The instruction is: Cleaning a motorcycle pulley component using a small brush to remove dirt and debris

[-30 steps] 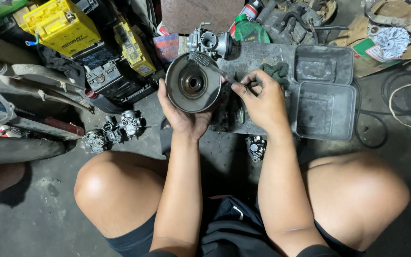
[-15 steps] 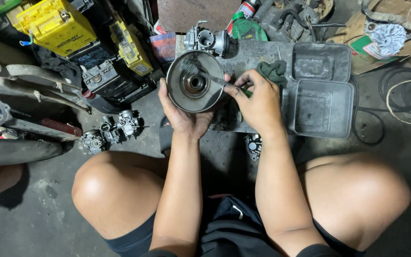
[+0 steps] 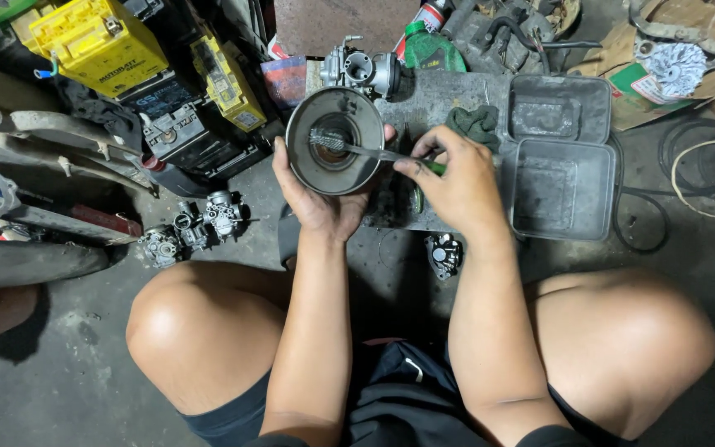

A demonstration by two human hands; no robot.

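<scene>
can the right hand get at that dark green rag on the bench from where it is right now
Probably yes, but not freely. The rag lies uncovered on the bench top, just beyond the right hand, with nothing between them. However, that hand's fingers are pinched on a small brush working inside the round metal drum, so it isn't free.

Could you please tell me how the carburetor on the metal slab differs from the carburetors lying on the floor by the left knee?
The carburetor on the slab is a single piece, raised on the grey slab beyond the round metal drum. The carburetors on the floor are a cluster of several, down on bare concrete. The slab one looks brighter and cleaner; the floor ones look darker and grimier. All are bare metal, and neither hand touches them.
</scene>
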